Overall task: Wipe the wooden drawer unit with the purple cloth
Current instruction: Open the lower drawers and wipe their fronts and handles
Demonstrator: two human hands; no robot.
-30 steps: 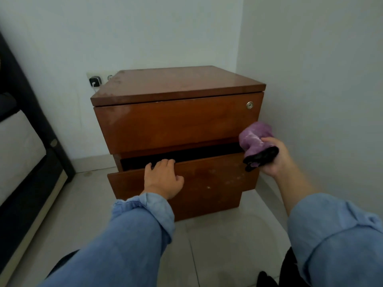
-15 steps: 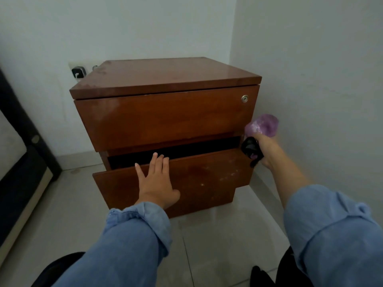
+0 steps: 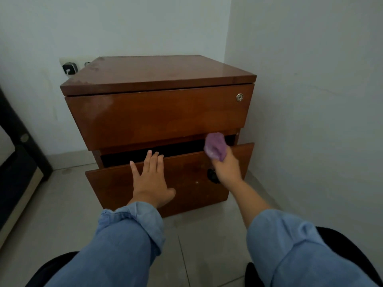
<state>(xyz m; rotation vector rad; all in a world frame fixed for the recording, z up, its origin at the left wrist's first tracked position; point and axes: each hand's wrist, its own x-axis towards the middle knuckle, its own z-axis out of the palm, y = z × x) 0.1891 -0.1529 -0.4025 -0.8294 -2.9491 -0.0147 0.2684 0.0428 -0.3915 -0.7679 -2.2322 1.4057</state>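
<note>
The wooden drawer unit (image 3: 157,112) stands in the room's corner on a tiled floor. Its lower drawer (image 3: 116,183) is pulled partly out, showing a dark gap above its front panel. My left hand (image 3: 151,181) lies flat on that front panel, fingers spread and reaching its top edge. My right hand (image 3: 227,168) grips the bunched purple cloth (image 3: 215,147), which presses on the top edge of the lower drawer near its right end. A small black item (image 3: 211,176) shows below the right palm.
A round metal lock (image 3: 239,97) sits at the upper drawer's right. A wall socket with a black plug (image 3: 69,68) is behind the unit's left. Dark furniture (image 3: 18,162) stands at the left edge. The white wall (image 3: 310,100) is close on the right.
My right hand has moved the cloth from beside the unit's right side leftward onto the lower drawer's top edge. My left hand went from gripping the drawer edge to lying flat on its front.
</note>
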